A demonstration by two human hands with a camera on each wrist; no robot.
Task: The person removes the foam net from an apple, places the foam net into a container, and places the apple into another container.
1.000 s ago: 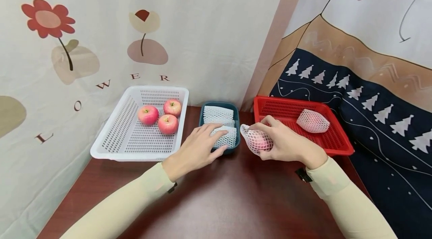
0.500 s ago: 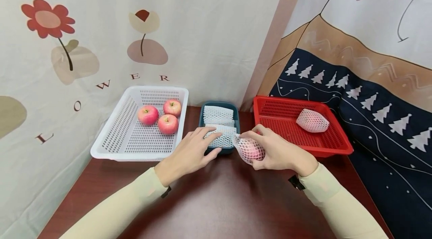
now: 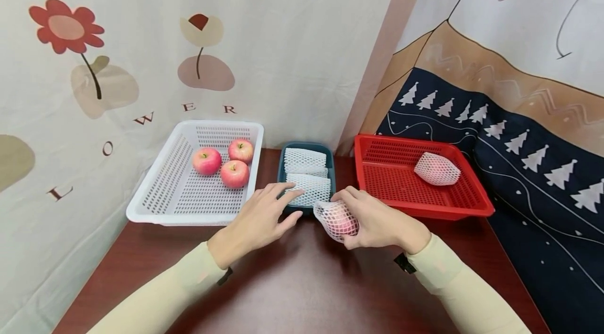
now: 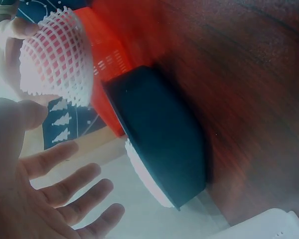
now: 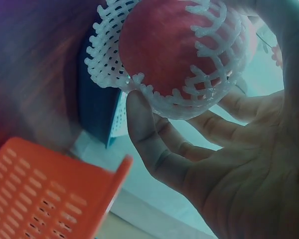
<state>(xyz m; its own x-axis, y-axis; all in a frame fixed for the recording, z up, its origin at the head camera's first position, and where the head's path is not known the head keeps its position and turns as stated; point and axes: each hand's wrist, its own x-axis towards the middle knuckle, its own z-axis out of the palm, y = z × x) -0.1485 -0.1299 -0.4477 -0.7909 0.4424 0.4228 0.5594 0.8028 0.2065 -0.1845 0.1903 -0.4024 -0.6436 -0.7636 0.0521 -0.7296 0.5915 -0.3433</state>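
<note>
My right hand (image 3: 377, 221) grips an apple (image 5: 154, 47) wrapped in a white foam net (image 3: 336, 220), held in front of the small dark teal bin. In the right wrist view, part of the red skin shows bare where the net parts. My left hand (image 3: 255, 224) holds nothing; its fingers are spread, with the fingertips over the near left edge of the teal bin (image 4: 159, 134). Folded white foam nets (image 3: 309, 190) lie inside that bin. In the left wrist view, the netted apple hangs above the left thumb, apart from it.
On the left stands a white perforated basket (image 3: 155, 187) with three bare apples (image 3: 235, 173). To the right is a red perforated basket (image 3: 391, 182) containing one netted apple (image 3: 437, 169). A printed curtain (image 3: 302, 61) hangs behind the dark red wooden table (image 3: 302, 292).
My right hand has carried the netted apple left and toward me, from beside the red basket. The left hand has drawn back left, off the foam nets, its fingers spread.
</note>
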